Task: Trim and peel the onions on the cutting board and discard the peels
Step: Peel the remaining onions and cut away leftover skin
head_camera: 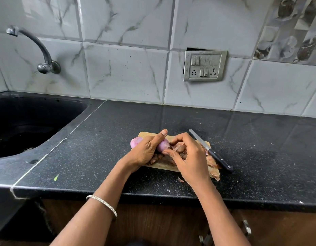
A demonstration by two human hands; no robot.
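Observation:
A small wooden cutting board (144,134) lies on the black counter. My left hand (144,151) holds a pink peeled onion (162,145) above the board, index finger pointing up. My right hand (189,157) pinches the skin at the onion's right end with thumb and fingers. A second peeled pink onion (136,141) rests on the board behind my left hand. Brown onion peels (213,163) are heaped on the board's right part and under my hands. A black-handled knife (214,154) lies across the board's right edge, blade pointing away.
A black sink (29,125) is sunk into the counter at the left, with a metal tap (38,50) on the tiled wall above. A switch plate (204,65) sits on the wall. One peel scrap (180,180) lies by the counter's front edge.

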